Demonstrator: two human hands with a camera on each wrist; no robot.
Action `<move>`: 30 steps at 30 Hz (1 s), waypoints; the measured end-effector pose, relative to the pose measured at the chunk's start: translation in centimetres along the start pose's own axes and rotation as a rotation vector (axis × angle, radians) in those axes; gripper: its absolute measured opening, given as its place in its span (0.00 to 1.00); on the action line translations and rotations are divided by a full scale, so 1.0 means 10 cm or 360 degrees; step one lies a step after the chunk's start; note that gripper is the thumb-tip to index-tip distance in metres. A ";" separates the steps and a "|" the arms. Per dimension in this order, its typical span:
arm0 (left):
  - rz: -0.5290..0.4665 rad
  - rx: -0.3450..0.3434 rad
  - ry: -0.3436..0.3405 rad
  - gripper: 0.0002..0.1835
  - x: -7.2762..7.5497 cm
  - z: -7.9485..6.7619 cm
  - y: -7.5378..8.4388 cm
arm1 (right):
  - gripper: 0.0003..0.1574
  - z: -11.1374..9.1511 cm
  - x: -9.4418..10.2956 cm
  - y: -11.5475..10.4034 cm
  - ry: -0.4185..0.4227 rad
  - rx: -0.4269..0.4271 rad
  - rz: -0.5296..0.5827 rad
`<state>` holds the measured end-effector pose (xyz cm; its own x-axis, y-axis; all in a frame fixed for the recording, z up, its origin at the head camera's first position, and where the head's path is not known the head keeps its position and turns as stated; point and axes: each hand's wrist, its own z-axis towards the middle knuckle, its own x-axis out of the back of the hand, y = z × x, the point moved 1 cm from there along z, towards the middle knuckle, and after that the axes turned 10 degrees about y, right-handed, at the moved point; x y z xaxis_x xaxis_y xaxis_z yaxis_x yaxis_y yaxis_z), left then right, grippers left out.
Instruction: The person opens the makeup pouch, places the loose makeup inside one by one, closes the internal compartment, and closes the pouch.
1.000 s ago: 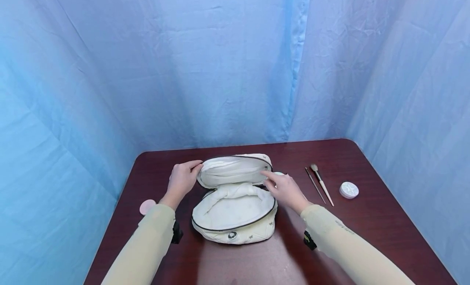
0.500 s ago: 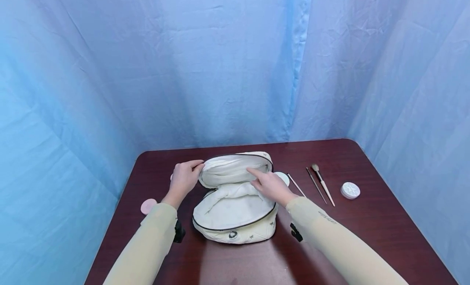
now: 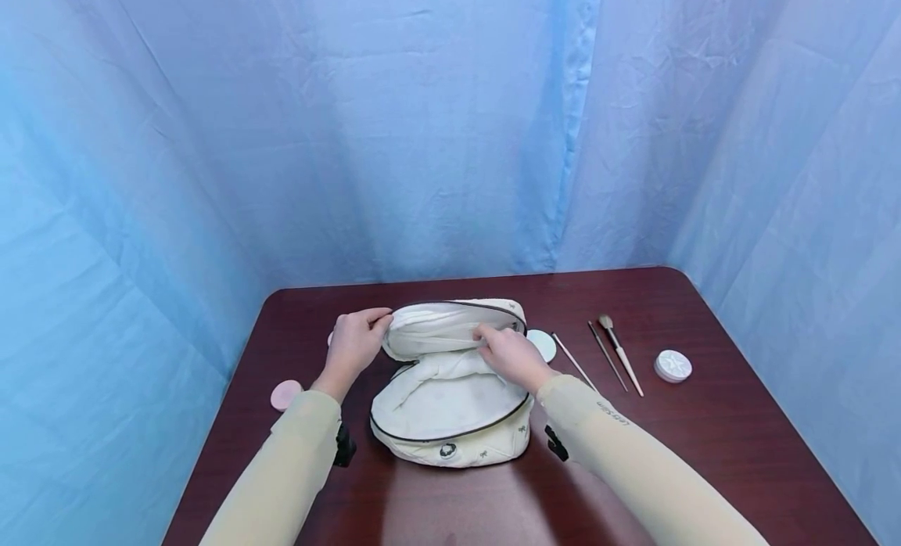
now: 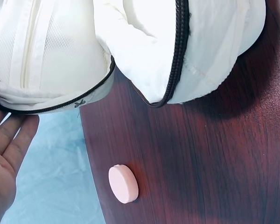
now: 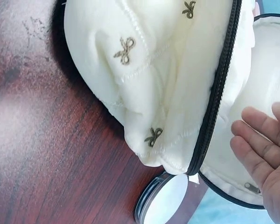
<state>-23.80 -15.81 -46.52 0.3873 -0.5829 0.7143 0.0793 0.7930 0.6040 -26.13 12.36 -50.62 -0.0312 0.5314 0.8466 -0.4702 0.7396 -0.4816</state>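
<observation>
A white quilted cosmetic bag [image 3: 450, 413] with a dark zipper and small bow prints stands with its lid [image 3: 422, 344] raised, white lining showing. My left hand [image 3: 350, 343] pinches the lid's left edge. In the left wrist view, that hand's fingers [image 4: 19, 135] lie stretched under the rim. At the lid's inner pocket is my right hand [image 3: 517, 352], index finger and thumb together on the pocket cloth in the head view. Its other fingers [image 5: 259, 149] look loosely extended in the right wrist view, the pinch itself out of frame. A zipper pull [image 5: 252, 187] shows near the lid's edge.
Right of the bag lie a round pale compact [image 3: 542, 345], a thin brush [image 3: 576, 363], a slim dark stick [image 3: 607, 355], a fluffy makeup brush [image 3: 621, 354] and a round white case [image 3: 673, 366]. A pink disc [image 3: 285, 395] lies left. Curtains [image 3: 450, 139] surround the table.
My right hand has moved left from the lid's right side to its inner pocket, and its index finger has bent. The lid has dipped slightly. The left hand keeps its hold.
</observation>
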 end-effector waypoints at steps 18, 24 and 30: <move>-0.0014 -0.1034 0.0780 0.15 0.12 -0.12 0.23 | 0.06 -0.01 -0.01 -0.02 0.0278 0.0155 0.0027; 0.0091 -0.1329 0.0800 0.16 0.12 -0.21 0.32 | 0.08 -0.01 0.00 -0.01 0.0236 0.0109 0.0037; 0.0127 -0.1335 0.0532 0.13 0.03 -0.28 0.30 | 0.09 -0.01 0.00 0.00 0.0214 0.0092 0.0049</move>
<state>-20.84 -13.11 -45.54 0.6563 -0.5426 0.5242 0.6333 0.7739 0.0081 -26.02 12.38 -50.69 0.0701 0.6067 0.7919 -0.5212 0.6991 -0.4895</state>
